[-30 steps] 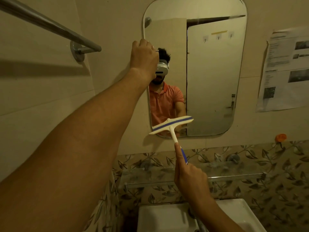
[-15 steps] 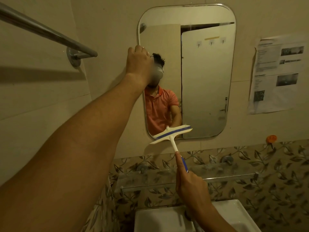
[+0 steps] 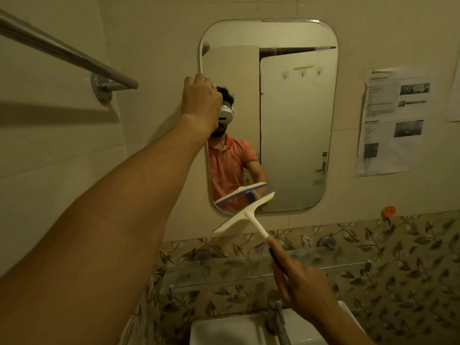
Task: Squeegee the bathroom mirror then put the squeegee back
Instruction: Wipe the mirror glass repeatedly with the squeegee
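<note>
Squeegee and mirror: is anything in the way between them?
Nothing visible is. The right hand holds the squeegee by its handle, blade tilted at the mirror's bottom-left corner. The left hand rests on the mirror's left edge, higher up, clear of the blade.

Left hand (image 3: 202, 102) hides mirror's (image 3: 296, 125) left edge; sink (image 3: 224, 331) cropped below; poster (image 3: 395, 120) print illegible.

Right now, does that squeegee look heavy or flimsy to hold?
The squeegee is probably light: the right hand holds it out by the handle's end alone. It seems fairly stiff, since the thin white neck stays straight. The blade edge may flex; I cannot tell here.
</note>
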Motion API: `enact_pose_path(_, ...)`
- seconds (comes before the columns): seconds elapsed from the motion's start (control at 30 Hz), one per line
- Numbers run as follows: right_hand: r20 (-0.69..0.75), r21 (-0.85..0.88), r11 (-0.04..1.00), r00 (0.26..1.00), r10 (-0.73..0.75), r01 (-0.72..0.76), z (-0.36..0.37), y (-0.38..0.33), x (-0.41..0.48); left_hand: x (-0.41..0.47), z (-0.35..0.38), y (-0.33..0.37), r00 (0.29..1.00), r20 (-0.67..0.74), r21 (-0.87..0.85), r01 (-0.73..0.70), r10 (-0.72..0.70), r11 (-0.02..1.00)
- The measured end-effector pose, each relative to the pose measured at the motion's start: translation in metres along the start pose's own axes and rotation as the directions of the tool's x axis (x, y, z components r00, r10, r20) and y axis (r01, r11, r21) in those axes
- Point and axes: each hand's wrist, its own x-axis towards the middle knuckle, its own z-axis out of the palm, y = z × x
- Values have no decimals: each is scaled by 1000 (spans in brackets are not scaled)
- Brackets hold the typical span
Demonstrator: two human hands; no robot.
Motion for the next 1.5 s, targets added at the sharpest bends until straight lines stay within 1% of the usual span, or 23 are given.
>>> enact_pose_path(0.07, 34, -8, 1000, 999, 8, -8, 0, 6, -6, 1, 0, -1, 1000, -3, -3, -6, 6, 1000)
enact_pose_path(0.23, 74, 78, 996, 996, 44, -50, 1, 19, -13, 5, -2, -1, 1000, -3, -51, 7, -7, 999)
enact_pose_path(0.33, 64, 146, 987, 996, 64, -73, -13, 15, -6, 5, 2, -3, 999, -32, -75, 4, -7, 997)
enact_pose_path(0.4, 3, 182, 979, 996, 88, -87, -31, 9, 7, 5, 4, -4, 999, -46, -107, 13, -18, 994)
enact_pose_path(0.43, -64, 220, 973, 994, 90, -74, -40, 7, 16, 6, 7, -5, 998, -55, -132, 12, -19, 991)
enact_pose_path(0.5, -222, 296, 955, 972, 76, -7, -60, 6, 38, 6, 10, -5, 999, -51, -163, 7, -15, 987)
enact_pose_path(0.57, -324, 315, 947, 945, 49, 59, -88, 2, 69, 7, 11, -5, 999, -32, -168, 8, -14, 986)
enact_pose_path(0.67, -400, 216, 967, 916, -39, 136, -137, -6, 126, 6, 14, -4, 999, -29, -187, 19, -25, 982)
enact_pose_path(0.73, -408, 42, 981, 899, -159, 192, -171, -10, 165, 6, 15, -4, 999, -24, -198, 28, -33, 980)
enact_pose_path(0.8, -357, -186, 960, 895, -266, 211, -203, -10, 199, 6, 18, -4, 999, -30, -205, 37, -44, 978)
enact_pose_path(0.83, -328, -271, 938, 896, -299, 214, -218, -7, 213, 6, 19, -4, 998, -33, -212, 42, -50, 976)
enact_pose_path(0.93, -277, -431, 868, 880, -387, 246, -255, 7, 244, 5, 21, -3, 997, -25, -233, 59, -67, 971)
enact_pose_path(1.07, -289, -534, 807, 843, -454, 252, -292, 30, 272, 3, 19, -2, 998, -24, -220, 49, -55, 974)
enact_pose_path(1.13, -268, -590, 765, 830, -488, 259, -303, 38, 283, 3, 19, -1, 998, -16, -217, 56, -61, 975)
enact_pose_path(1.23, -212, -624, 703, 792, -572, 341, -312, 43, 301, 4, 17, 2, 998, 6, -187, 62, -62, 980)
enact_pose_path(1.33, -165, -667, 614, 719, -675, 423, -320, 37, 326, 5, 16, 5, 997, 20, -161, 73, -71, 984)
enact_pose_path(1.4, -151, -654, 584, 673, -724, 481, -325, 29, 343, 6, 16, 6, 997, 28, -144, 70, -67, 987)
enact_pose_path(1.43, -134, -649, 571, 663, -736, 503, -328, 24, 351, 6, 15, 6, 998, 32, -137, 66, -62, 988)
enact_pose_path(1.5, -80, -656, 542, 665, -742, 525, -334, 14, 363, 7, 16, 7, 998, 33, -129, 60, -56, 990)
